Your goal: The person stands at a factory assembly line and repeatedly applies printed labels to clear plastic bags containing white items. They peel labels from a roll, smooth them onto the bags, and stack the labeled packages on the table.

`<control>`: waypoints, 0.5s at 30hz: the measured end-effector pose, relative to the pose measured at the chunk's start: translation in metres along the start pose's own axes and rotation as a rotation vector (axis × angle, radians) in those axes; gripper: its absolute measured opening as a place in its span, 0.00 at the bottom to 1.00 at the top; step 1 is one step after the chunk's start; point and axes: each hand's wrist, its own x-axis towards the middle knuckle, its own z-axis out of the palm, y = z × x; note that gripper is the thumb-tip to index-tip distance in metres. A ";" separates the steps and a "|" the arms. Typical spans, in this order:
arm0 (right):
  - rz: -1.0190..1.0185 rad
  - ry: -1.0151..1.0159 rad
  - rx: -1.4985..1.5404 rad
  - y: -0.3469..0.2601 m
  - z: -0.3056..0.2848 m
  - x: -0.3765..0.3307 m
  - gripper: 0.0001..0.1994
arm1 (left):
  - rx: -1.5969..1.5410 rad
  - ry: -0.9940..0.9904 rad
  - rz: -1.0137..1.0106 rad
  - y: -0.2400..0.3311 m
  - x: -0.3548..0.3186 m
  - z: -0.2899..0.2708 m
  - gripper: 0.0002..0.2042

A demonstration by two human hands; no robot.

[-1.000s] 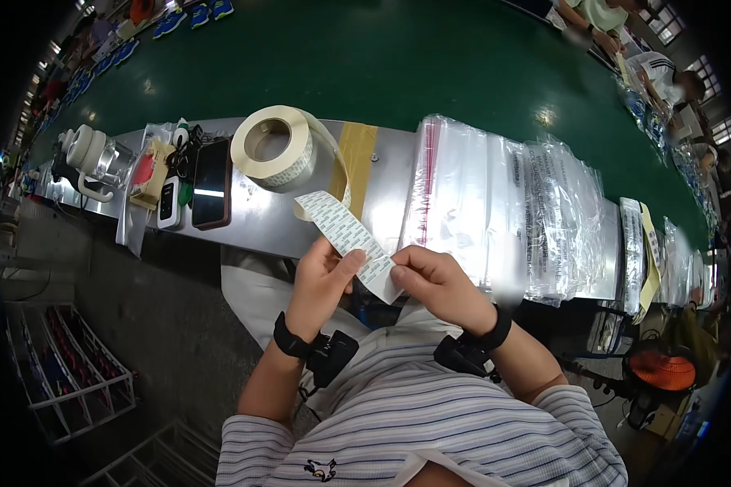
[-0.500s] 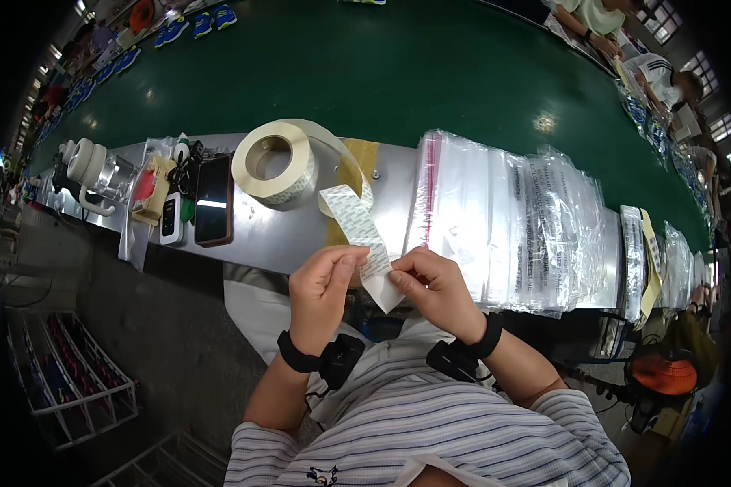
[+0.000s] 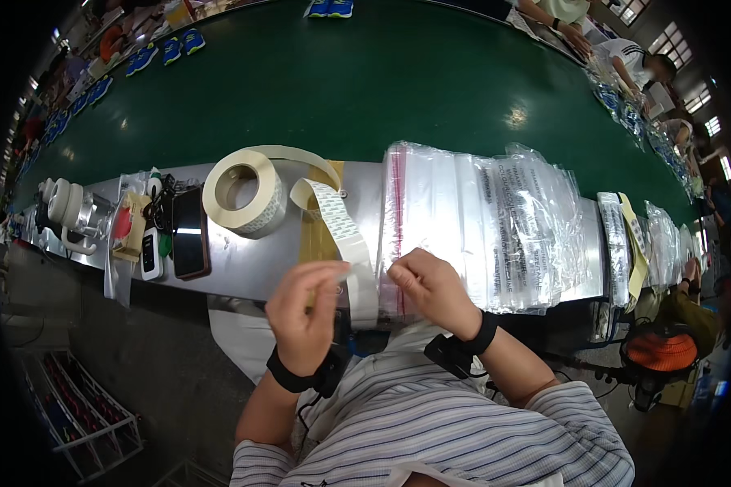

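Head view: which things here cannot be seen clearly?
- Left hand: fingers curl over the label strip, hiding the grip.
- Right hand: fingertips cover whatever they pinch.
- Plastic bags: layers overlap, count unclear.
- Small items beside the phone: too small.

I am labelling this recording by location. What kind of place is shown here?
Probably a factory packing line: a long green conveyor belt carrying blue shoes, a stack of clear zip bags and a label roll on the metal bench, with other workers opposite.

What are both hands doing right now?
Left hand: pinching the label strip from the roll.
Right hand: fingertips pinched near the strip's lower end; what they hold cannot be told.
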 end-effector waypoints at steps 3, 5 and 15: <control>-0.009 0.194 -0.482 0.028 -0.009 0.011 0.11 | 0.135 -0.502 0.148 -0.001 -0.002 0.032 0.23; -0.023 0.247 -0.665 0.044 -0.007 0.017 0.10 | 0.387 -0.587 0.202 -0.007 -0.007 0.051 0.28; 0.172 0.324 0.075 0.067 -0.050 -0.003 0.03 | -0.016 -0.631 -0.157 -0.003 0.025 0.049 0.22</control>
